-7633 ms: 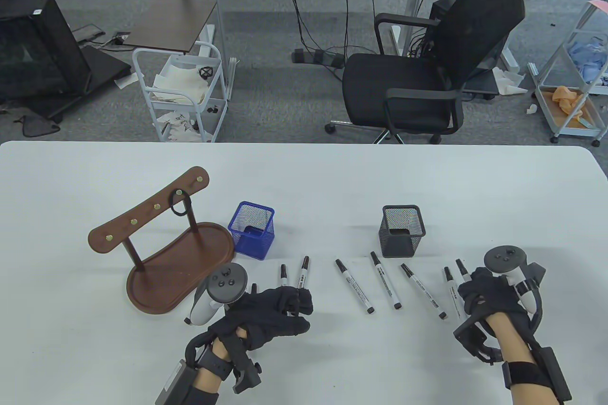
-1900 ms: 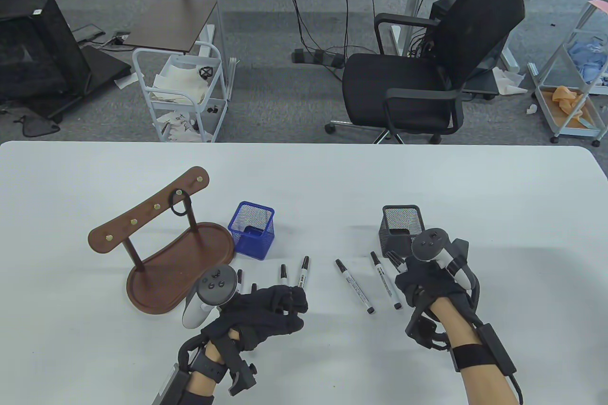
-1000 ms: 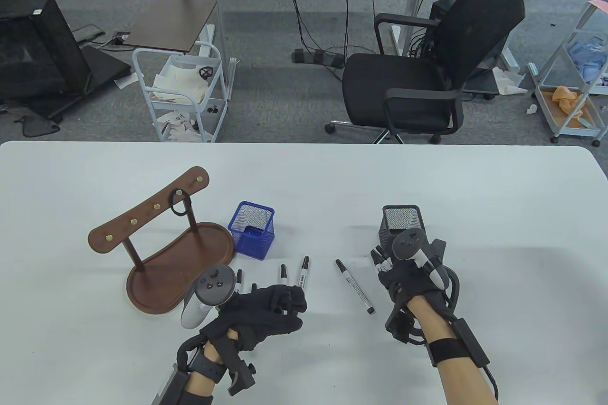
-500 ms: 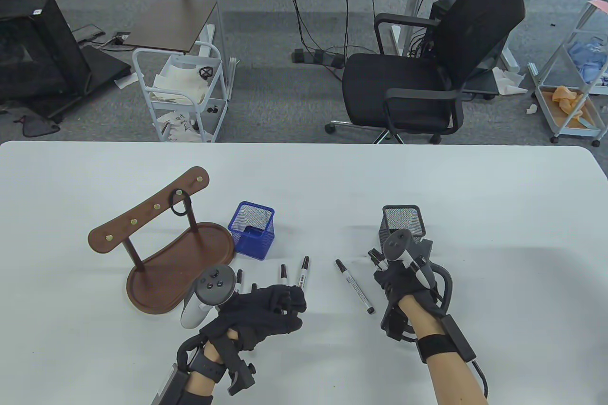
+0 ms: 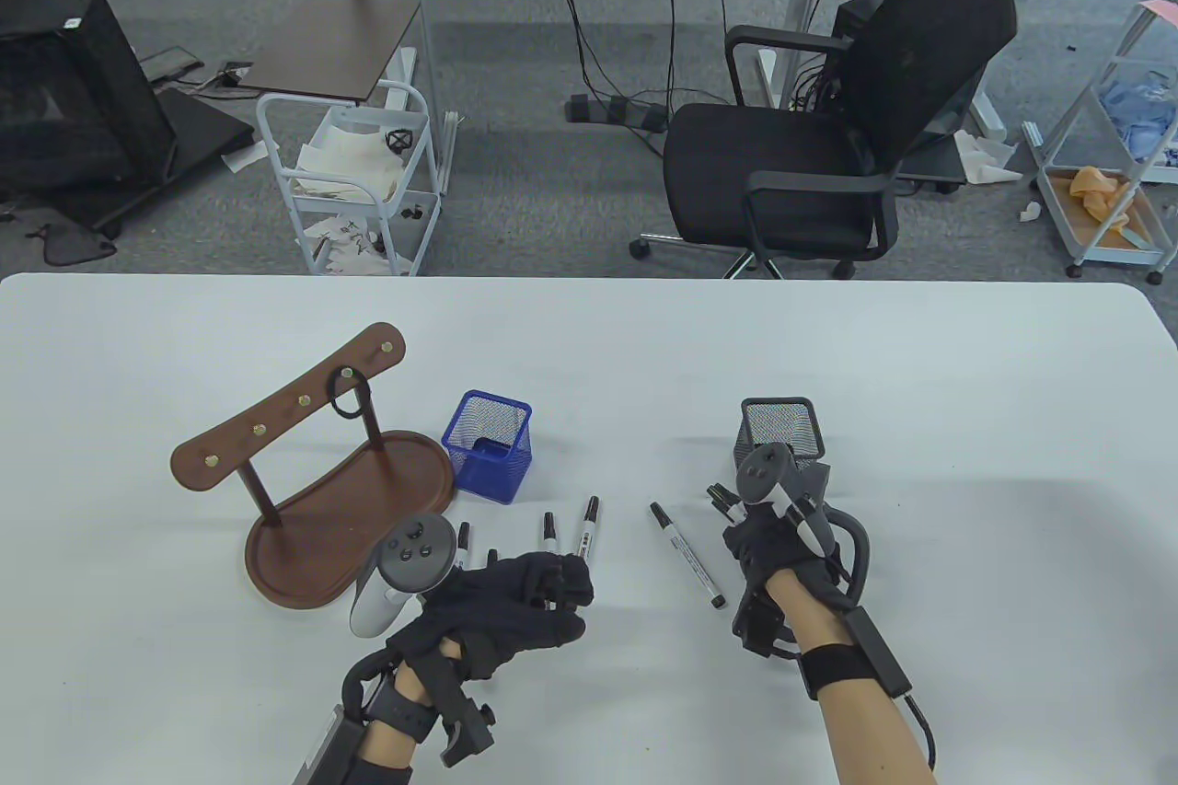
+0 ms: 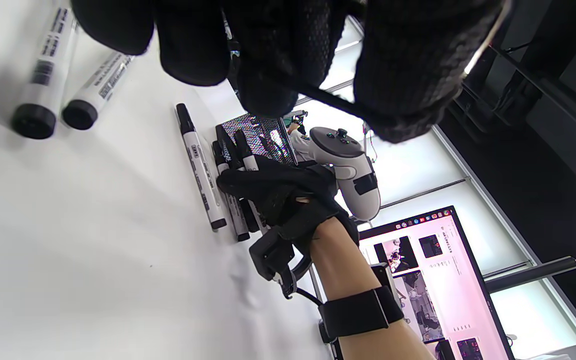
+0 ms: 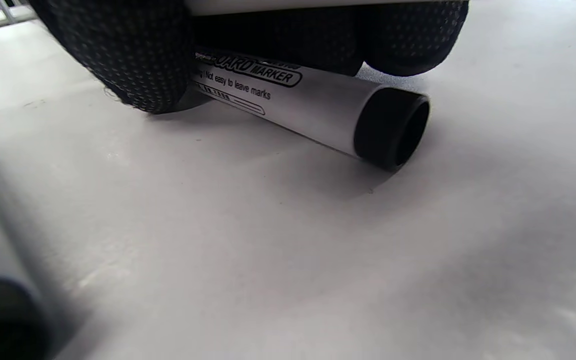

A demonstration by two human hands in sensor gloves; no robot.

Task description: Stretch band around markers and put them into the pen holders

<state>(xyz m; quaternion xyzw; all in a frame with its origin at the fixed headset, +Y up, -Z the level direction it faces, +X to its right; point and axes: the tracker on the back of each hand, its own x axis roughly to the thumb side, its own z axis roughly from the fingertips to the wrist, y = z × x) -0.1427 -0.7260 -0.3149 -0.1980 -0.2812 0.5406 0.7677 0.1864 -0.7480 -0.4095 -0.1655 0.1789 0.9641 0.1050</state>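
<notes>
Right hand: gripped bunched markers beside the black holder; bodies mostly hidden.
Left hand: curled fingers stretched a thin band; markers partly covered.
Loose marker: left of the holder.

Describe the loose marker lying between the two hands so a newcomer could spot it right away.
Start at the black mesh pen holder on the white table, then look toward the table's near edge and to its left. The lone marker lies flat there, black cap pointing away, between the left hand and the right hand. Unlike the markers under either hand, no hand touches it.
</notes>
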